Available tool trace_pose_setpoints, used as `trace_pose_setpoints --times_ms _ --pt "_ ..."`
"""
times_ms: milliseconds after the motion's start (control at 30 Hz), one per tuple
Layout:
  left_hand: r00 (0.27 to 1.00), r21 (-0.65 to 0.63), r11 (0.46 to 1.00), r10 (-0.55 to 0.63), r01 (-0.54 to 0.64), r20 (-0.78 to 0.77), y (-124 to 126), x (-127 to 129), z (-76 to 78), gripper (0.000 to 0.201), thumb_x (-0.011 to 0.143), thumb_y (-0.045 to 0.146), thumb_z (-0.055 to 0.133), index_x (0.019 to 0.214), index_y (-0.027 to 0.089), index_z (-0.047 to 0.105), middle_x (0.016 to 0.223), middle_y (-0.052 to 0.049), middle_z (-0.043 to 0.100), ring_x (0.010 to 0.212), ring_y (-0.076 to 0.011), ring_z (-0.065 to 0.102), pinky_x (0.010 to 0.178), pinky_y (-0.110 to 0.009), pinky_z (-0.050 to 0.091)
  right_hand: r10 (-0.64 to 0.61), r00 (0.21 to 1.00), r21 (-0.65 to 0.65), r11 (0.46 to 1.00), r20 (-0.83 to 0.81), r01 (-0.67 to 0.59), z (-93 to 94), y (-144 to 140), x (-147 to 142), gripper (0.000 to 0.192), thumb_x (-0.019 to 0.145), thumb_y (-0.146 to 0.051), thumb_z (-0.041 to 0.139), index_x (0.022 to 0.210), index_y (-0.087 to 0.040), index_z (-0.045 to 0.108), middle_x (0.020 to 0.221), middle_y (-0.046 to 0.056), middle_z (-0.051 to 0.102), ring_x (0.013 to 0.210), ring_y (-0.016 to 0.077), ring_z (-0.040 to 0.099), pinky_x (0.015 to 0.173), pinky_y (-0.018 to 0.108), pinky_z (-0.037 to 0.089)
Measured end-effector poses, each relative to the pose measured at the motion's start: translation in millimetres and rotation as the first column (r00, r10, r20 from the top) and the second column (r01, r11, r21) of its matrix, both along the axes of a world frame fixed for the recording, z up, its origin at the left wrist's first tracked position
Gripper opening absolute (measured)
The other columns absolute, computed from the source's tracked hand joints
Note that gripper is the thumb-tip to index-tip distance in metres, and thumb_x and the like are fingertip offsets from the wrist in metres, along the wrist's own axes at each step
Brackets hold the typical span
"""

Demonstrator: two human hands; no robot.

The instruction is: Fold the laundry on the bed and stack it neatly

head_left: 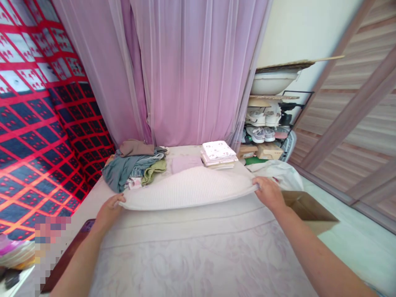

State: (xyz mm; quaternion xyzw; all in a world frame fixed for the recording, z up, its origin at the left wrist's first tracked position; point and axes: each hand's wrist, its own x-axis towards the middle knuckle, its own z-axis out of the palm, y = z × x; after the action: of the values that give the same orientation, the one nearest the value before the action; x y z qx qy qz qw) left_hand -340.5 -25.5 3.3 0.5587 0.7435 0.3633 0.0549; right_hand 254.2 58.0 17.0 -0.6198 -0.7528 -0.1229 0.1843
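Note:
A white ribbed cloth [188, 189] is stretched between my two hands above the bed. My left hand [111, 206] pinches its near left corner. At the opposite near corner, my right hand [269, 193] grips the cloth between thumb and fingers. The cloth's far part bulges up and its near edge sags slightly. Just beyond it lies a flat pale pink cloth [185, 163], partly covered. A stack of folded cloths [219, 152], the top one white with small prints, sits at the far right. A heap of clothes [133, 165] lies at the far left.
The patterned bed sheet [198, 260] spreads under my arms. Purple curtains [198, 74] hang behind the bed, a red-and-dark checked curtain [40, 123] at left. To the right stand a shoe rack [267, 119], a white plastic bag [281, 171], an open cardboard box [309, 206] and a wooden wardrobe [355, 103].

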Motion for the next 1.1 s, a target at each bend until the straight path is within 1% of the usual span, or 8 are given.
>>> trace_pose_setpoints --times_ms 167,433,567,700,800,900,967,1100 --pt "0.946 -0.111 0.993 -0.077 0.044 -0.314 -14.0 -0.1 -25.9 0.021 0.062 0.017 0.046 0.073 0.024 0.061 0.108 -0.006 0.070 0.108 -0.0260 0.061 0.095 -0.037 0.045 0.025 0.997 -0.062 0.998 0.071 -0.021 -38.7 -23.8 1.0 0.033 0.067 -0.007 0.047 0.094 -0.020 0.062 0.116 0.009 0.063 0.109 0.0256 0.053 0.090 0.038 0.041" --pt "0.930 -0.082 0.996 0.006 -0.039 -0.367 -30.0 12.0 -15.9 0.024 0.071 0.020 0.044 0.085 0.023 0.063 0.106 -0.005 0.071 0.100 -0.0255 0.064 0.090 -0.036 0.048 -0.074 0.994 0.002 0.997 0.077 0.074 -45.6 -32.9 1.1 0.030 0.072 -0.007 0.046 0.091 -0.020 0.066 0.123 0.010 0.061 0.108 0.0261 0.056 0.092 0.039 0.045" --pt "0.909 -0.171 0.984 -0.025 -0.052 -0.417 -40.1 15.9 -10.2 0.025 0.066 0.010 0.043 0.077 0.023 0.060 0.104 -0.004 0.071 0.101 -0.0247 0.064 0.089 -0.035 0.048 -0.095 0.992 -0.092 0.990 0.088 0.103 -53.7 -34.1 5.1 0.031 0.074 -0.007 0.046 0.090 -0.022 0.067 0.123 0.008 0.061 0.110 0.0239 0.056 0.091 0.035 0.046" --pt "0.892 -0.185 0.981 -0.033 -0.057 -0.450 -38.3 28.0 -1.3 0.029 0.069 0.011 0.045 0.087 0.024 0.063 0.115 -0.006 0.068 0.109 -0.0245 0.060 0.097 -0.037 0.044 -0.147 0.986 -0.117 0.981 0.076 0.155 -38.7 -36.2 -9.1 0.039 0.073 -0.005 0.043 0.095 -0.024 0.069 0.126 0.008 0.060 0.119 0.0264 0.051 0.092 0.042 0.044" --pt "0.895 -0.216 0.954 -0.274 0.206 -0.354 -32.0 46.9 -0.3 0.025 0.077 0.025 0.049 0.095 0.025 0.068 0.110 -0.006 0.070 0.107 -0.0237 0.061 0.098 -0.035 0.043 -0.001 1.000 -0.102 0.995 -0.008 0.000 -25.9 -43.5 -35.2 0.041 0.074 -0.007 0.045 0.104 -0.024 0.068 0.132 0.008 0.057 0.123 0.0264 0.048 0.097 0.043 0.041" --pt "0.849 -0.247 0.873 -0.474 0.420 -0.232 -28.0 63.0 -7.4 0.027 0.082 0.040 0.050 0.092 0.026 0.071 0.101 -0.005 0.073 0.098 -0.0225 0.065 0.092 -0.034 0.047 0.265 0.958 -0.186 0.941 -0.108 -0.281 -27.9 -52.4 -62.3 0.030 0.081 -0.018 0.049 0.103 -0.025 0.069 0.127 0.006 0.061 0.117 0.0228 0.053 0.098 0.039 0.042" --pt "0.852 -0.219 0.871 -0.482 0.441 -0.203 -27.9 66.6 -14.0 0.029 0.082 0.042 0.050 0.089 0.026 0.073 0.100 -0.005 0.073 0.097 -0.0222 0.065 0.091 -0.034 0.047 0.326 0.931 -0.222 0.908 -0.163 -0.356 -36.6 -56.5 -73.6 0.026 0.083 -0.022 0.050 0.100 -0.025 0.070 0.120 0.006 0.065 0.112 0.0219 0.057 0.096 0.038 0.043" --pt "0.861 -0.165 0.876 -0.478 0.452 -0.177 -31.1 62.4 -23.2 0.029 0.081 0.046 0.054 0.090 0.026 0.073 0.102 -0.006 0.072 0.099 -0.0224 0.064 0.091 -0.035 0.048 0.330 0.908 -0.141 0.917 -0.259 -0.374 -57.4 -57.4 -77.7 0.023 0.085 -0.025 0.052 0.094 -0.025 0.073 0.111 0.006 0.069 0.104 0.0219 0.062 0.092 0.039 0.047"
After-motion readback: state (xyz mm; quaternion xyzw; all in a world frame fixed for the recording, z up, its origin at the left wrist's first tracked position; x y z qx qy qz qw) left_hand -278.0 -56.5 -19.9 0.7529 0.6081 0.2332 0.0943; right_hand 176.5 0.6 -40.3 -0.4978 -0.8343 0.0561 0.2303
